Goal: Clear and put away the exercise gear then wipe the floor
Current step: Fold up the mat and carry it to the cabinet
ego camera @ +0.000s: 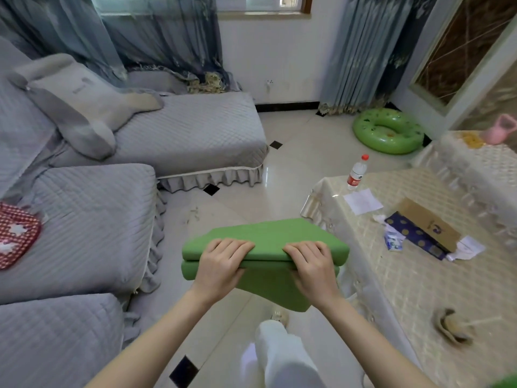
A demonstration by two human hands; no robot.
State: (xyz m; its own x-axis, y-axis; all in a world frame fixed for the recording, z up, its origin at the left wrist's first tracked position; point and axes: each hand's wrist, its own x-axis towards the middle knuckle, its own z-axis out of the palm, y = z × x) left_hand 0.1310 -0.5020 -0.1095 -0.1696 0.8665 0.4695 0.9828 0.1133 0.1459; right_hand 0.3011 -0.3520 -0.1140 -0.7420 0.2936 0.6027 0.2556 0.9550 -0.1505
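The fingers (232, 246) of the left hand (221, 264) curl over the near edge of a folded green foam exercise mat (268, 236), closed on it with the thumb tucked beneath, and the fingers (303, 249) of the right hand (313, 268) clamp the same edge just beside them, so both hands hold the mat in the air above the glossy cream tiled floor (279, 175). The mat is doubled into two thick layers, with a loose flap hanging below the hands. Under it a leg in white trousers (282, 357) shows. To the left stands a grey quilted sofa (92, 219) carrying a grey bone-shaped pillow (75, 107) and a red patterned cushion (14, 233). To the right a worktop draped in a cream lace cloth (419, 275) bears a clear plastic water bottle with a red cap (357, 172), a brown cardboard box (428, 222) and scraps of paper. A green inflatable swim ring (389, 131) lies on the floor by the blue-grey curtains (361, 51)
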